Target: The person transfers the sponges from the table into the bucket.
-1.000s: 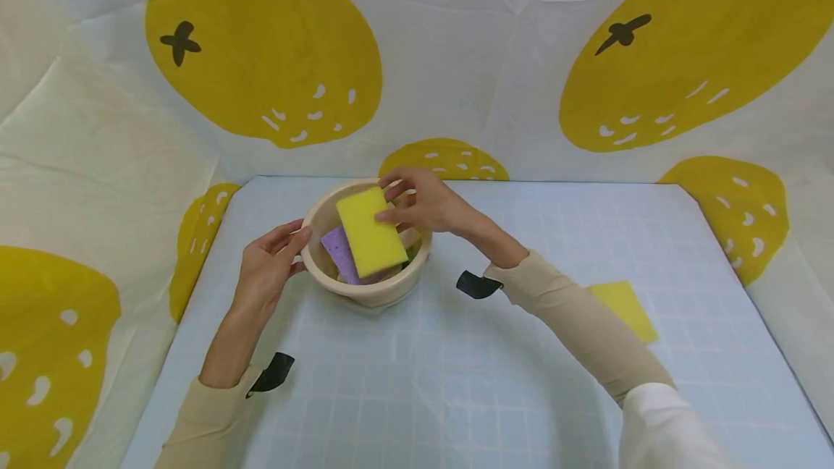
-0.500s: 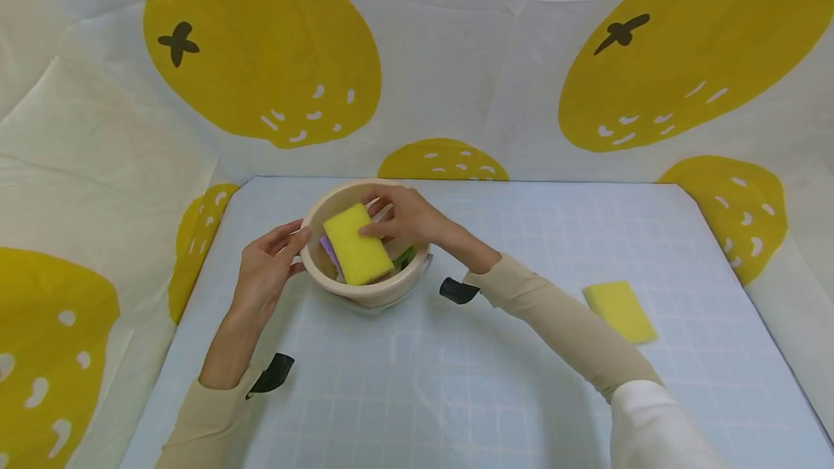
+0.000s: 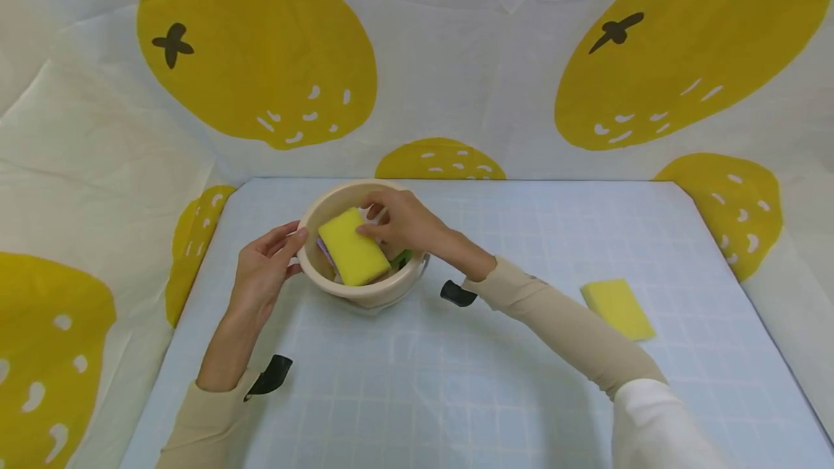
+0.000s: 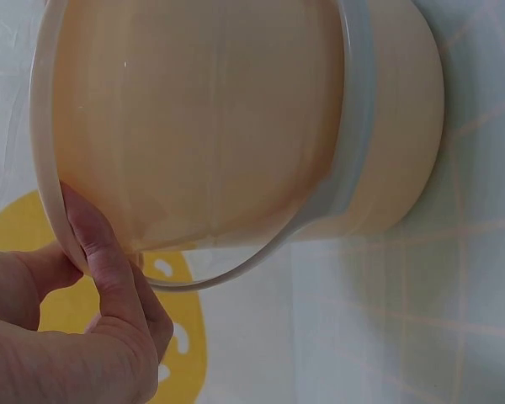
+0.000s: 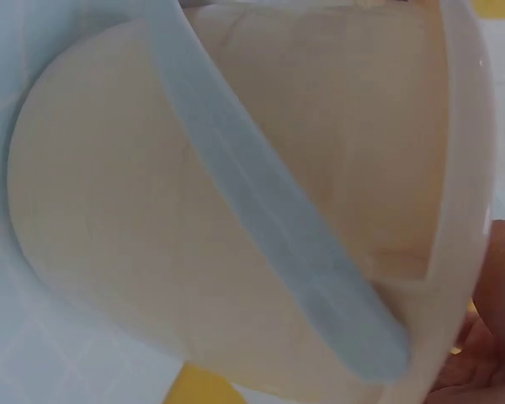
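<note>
A cream bucket (image 3: 326,212) stands at the back left of the table. My left hand (image 3: 262,272) grips its rim, thumb on one side and fingers on the other, as the left wrist view also shows. Over the bucket's mouth, my right hand (image 3: 405,220) pinches the edge of a yellow sponge (image 3: 355,248), with the thumb on its upper face. The sponge lies tilted inside the bucket. Under it show a purple sponge (image 3: 326,253), mostly covered, and a green item (image 3: 400,260) whose kind is unclear. In the right wrist view, the bucket wall hides most of the hand.
A second yellow sponge (image 3: 619,308) lies on the table (image 3: 469,368) to the right, beside my right forearm. The bucket's handle (image 5: 269,202) hangs down against its side. A fruit-print cloth (image 3: 443,56) encloses the table's back and sides.
My right hand has moved left and down with the yellow sponge, lowering it into the bucket over the purple sponge. The left hand stays on the rim.
</note>
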`<action>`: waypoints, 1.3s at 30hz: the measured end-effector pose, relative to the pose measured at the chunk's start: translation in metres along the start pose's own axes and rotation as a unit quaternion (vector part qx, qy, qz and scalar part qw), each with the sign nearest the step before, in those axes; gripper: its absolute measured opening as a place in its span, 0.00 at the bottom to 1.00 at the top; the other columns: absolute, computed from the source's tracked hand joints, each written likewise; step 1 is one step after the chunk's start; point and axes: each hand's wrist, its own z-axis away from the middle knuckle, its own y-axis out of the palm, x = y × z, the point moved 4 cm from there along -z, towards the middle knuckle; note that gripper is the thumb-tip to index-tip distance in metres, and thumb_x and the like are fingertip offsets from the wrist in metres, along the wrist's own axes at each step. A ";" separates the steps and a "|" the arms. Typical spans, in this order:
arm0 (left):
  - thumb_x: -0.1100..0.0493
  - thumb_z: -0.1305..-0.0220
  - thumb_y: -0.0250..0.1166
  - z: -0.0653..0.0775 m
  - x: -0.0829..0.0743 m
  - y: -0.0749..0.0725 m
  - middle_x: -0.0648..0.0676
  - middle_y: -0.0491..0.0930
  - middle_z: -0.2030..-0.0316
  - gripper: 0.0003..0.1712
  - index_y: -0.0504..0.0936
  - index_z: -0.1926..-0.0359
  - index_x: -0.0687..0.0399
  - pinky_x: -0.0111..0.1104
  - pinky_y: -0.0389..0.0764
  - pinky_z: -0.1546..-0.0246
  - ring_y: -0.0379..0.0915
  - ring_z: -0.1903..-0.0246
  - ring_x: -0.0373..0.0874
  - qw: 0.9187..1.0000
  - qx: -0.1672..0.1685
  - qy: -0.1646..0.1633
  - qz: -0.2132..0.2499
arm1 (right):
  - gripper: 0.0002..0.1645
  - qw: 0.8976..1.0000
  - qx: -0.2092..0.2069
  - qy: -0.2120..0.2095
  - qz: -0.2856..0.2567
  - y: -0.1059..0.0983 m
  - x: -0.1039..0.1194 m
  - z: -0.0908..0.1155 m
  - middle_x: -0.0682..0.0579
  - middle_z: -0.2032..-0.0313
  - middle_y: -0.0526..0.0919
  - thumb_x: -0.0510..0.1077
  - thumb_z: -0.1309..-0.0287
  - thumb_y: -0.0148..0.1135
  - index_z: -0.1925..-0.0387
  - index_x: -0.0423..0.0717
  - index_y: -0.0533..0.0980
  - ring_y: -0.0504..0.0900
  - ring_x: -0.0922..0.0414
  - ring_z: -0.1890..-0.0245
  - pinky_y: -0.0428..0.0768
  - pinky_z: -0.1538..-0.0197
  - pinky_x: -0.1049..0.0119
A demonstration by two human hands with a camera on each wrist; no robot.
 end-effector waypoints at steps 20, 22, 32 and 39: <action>0.41 0.33 0.69 0.001 0.000 0.001 0.54 0.78 0.41 0.35 0.76 0.30 0.50 0.25 0.85 0.58 0.79 0.54 0.41 1.000 -0.003 -0.005 -0.006 | 0.13 0.998 -0.045 -0.046 0.003 -0.036 -0.008 0.038 0.46 0.56 0.85 0.37 0.33 0.67 0.50 0.34 0.80 0.82 0.53 0.57 0.83 0.52 0.65; 0.41 0.34 0.69 0.002 -0.001 0.001 0.54 0.78 0.40 0.36 0.76 0.30 0.50 0.25 0.85 0.58 0.79 0.53 0.41 1.000 -0.003 -0.006 -0.006 | 0.13 0.997 -0.053 -0.054 0.003 -0.039 -0.008 0.042 0.46 0.56 0.85 0.37 0.33 0.67 0.50 0.34 0.81 0.83 0.53 0.57 0.83 0.53 0.66; 0.41 0.33 0.69 0.002 0.000 0.000 0.54 0.79 0.41 0.36 0.76 0.31 0.52 0.26 0.85 0.58 0.78 0.54 0.40 1.000 0.000 -0.004 0.002 | 0.12 0.994 -0.092 -0.050 0.010 -0.054 -0.018 0.065 0.46 0.55 0.85 0.38 0.34 0.69 0.51 0.37 0.81 0.84 0.53 0.56 0.85 0.51 0.57; 0.41 0.33 0.69 0.003 0.000 0.000 0.54 0.79 0.42 0.35 0.76 0.31 0.52 0.26 0.85 0.58 0.79 0.54 0.41 1.000 -0.001 0.001 -0.003 | 0.14 0.993 -0.112 -0.041 0.006 -0.065 -0.028 0.079 0.44 0.54 0.86 0.39 0.35 0.70 0.50 0.37 0.81 0.84 0.52 0.55 0.85 0.48 0.56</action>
